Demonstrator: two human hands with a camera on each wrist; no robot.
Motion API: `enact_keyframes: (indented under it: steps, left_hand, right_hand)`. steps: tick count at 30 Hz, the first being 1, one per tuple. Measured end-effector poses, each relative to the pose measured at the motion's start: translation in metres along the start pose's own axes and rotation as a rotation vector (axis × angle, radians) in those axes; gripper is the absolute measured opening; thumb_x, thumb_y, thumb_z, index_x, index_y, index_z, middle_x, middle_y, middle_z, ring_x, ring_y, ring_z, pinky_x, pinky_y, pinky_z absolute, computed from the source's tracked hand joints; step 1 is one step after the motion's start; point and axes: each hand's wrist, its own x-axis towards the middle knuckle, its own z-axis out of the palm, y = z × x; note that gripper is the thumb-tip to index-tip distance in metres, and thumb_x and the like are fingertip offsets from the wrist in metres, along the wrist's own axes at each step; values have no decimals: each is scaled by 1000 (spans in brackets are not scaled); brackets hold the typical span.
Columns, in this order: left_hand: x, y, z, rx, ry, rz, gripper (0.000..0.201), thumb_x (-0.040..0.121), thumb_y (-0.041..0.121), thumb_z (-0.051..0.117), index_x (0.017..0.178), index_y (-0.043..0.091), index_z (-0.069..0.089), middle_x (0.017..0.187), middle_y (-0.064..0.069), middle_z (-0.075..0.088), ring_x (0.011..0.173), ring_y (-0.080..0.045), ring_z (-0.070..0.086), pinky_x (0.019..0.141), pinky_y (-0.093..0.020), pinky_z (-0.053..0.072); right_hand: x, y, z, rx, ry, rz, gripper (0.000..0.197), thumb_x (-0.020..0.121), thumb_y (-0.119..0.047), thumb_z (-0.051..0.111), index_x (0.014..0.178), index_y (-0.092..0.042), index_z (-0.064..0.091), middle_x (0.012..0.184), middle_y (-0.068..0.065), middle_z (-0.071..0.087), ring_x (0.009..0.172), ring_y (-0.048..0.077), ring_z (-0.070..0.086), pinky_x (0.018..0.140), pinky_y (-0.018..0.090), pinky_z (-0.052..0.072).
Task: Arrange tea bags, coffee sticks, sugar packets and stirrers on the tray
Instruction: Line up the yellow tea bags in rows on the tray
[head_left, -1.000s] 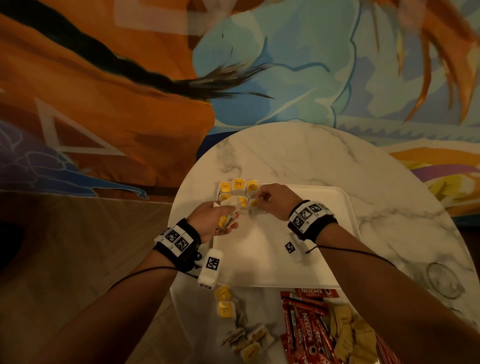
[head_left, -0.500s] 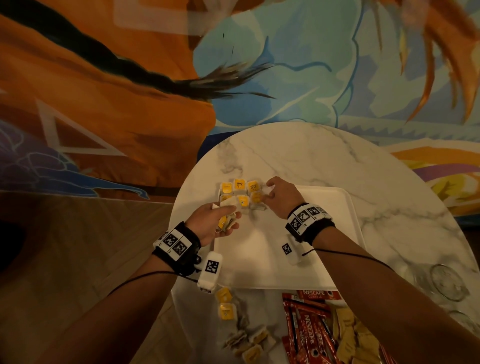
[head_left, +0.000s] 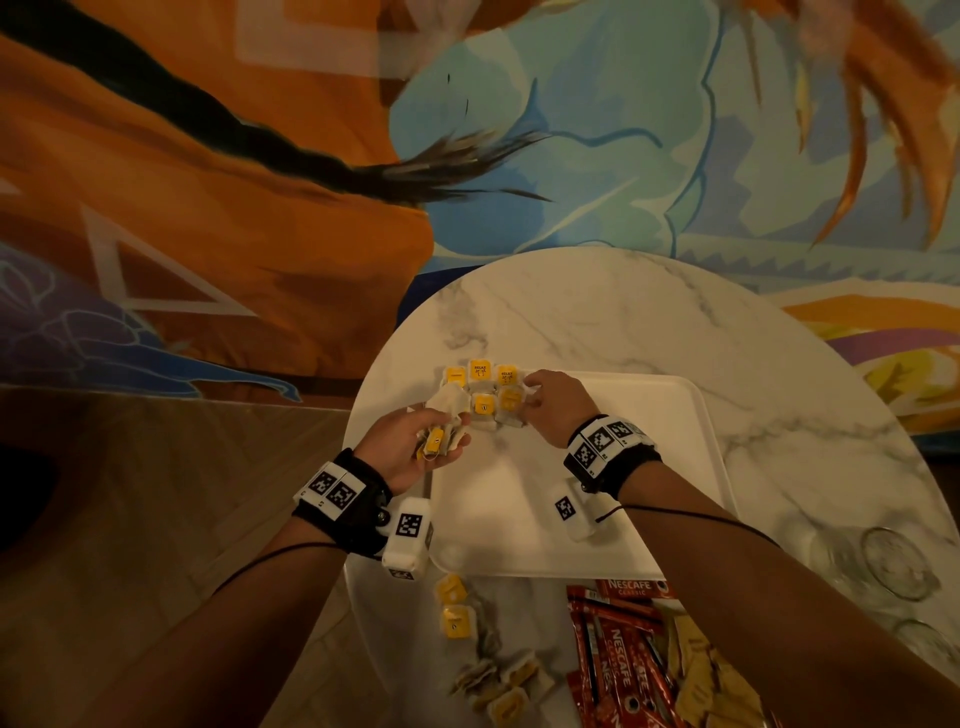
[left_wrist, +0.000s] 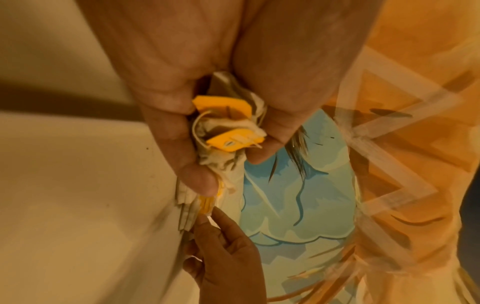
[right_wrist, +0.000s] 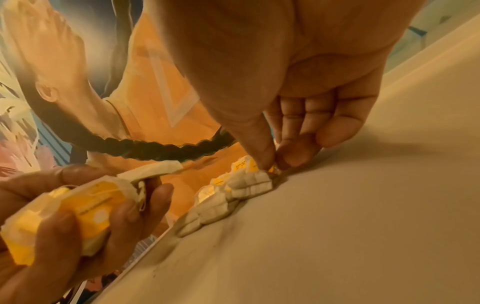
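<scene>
Tea bags (head_left: 484, 395), yellow-tagged, lie in two rows at the tray's (head_left: 623, 519) far left corner. Right hand (head_left: 558, 408): thumb and forefinger pinched on the end bag of the near row. Left hand (head_left: 410, 447): fingers curled round a bunch of bags (head_left: 436, 441) at the tray's left edge. Coffee sticks (head_left: 618, 660) and loose bags (head_left: 498, 680) lie on the table (head_left: 597, 312), near side of the tray.

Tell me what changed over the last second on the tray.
The right hand shifted right along the tea bag rows at the tray's far left corner, now pinching the end bag of the near row. The left hand stayed put, holding its bunch of tea bags. The Nescafe sticks off the tray did not move.
</scene>
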Motion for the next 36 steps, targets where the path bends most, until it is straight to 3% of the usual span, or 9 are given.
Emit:
enact_keyframes:
  steps: [4,6,10,13,16,19,24,33,36]
  left_hand:
    - [-4,-3,-2,18,-12,10,23,98,6,51,117,10,63,110,-10,72,94,-29,69,74,-33,57]
    - [-6,-5,-1,47,-25,12,23,98,7,53,118,10,64,112,-11,72,94,-28,70,73,-33,57]
    - [-12,-9,3,94,-65,12,23,95,9,57,117,9,65,107,-14,72,89,-27,71,70,-32,55]
    - [-18,-12,4,125,-99,26,22,97,11,57,116,13,67,106,-12,72,91,-27,69,70,-32,54]
    - [-24,-12,5,152,-111,37,20,97,12,58,115,13,67,103,-11,72,91,-26,69,70,-31,54]
    - [-28,-14,3,149,-108,42,20,96,20,60,113,13,68,103,-11,72,90,-26,68,68,-30,53]
    - [-31,-15,2,83,-35,25,30,97,32,60,115,9,65,99,-11,71,82,-24,67,60,-26,50]
    - [-35,-23,2,307,-10,80,26,92,28,69,115,15,69,92,-6,70,81,-20,66,63,-27,48]
    - [-35,-26,2,312,4,91,23,92,25,69,111,12,69,92,-8,69,79,-19,66,60,-27,48]
  right_hand:
    - [-9,-2,-6,91,66,-38,36,91,-27,68,125,-18,59,88,-5,64,81,16,61,75,26,44]
    - [-18,-10,-7,159,79,-103,29,91,-31,68,117,-21,64,88,-5,64,76,14,60,72,26,44]
    - [-41,-31,-10,225,-64,-260,28,92,-45,66,115,-29,71,90,-11,67,78,4,61,73,21,47]
    - [-52,-39,-8,212,-79,-314,19,92,-38,68,104,-24,73,85,-13,66,72,-3,56,68,14,40]
    - [-58,-39,-6,249,-59,-324,13,89,-32,71,91,-19,70,85,-9,68,66,-1,55,67,20,42]
    - [-60,-37,-7,339,-47,-305,9,88,-29,73,86,-23,66,83,-8,69,66,10,61,65,24,48]
    - [-70,-34,-9,387,74,-350,8,88,-23,72,88,-21,64,81,-11,65,64,6,56,64,21,47]
    - [-81,-36,-9,362,-80,-421,11,94,-19,64,100,-22,73,89,-13,70,78,10,64,77,32,54]
    - [-80,-40,-3,423,-62,-386,17,92,-22,69,108,-18,72,96,-6,72,80,10,66,80,33,56]
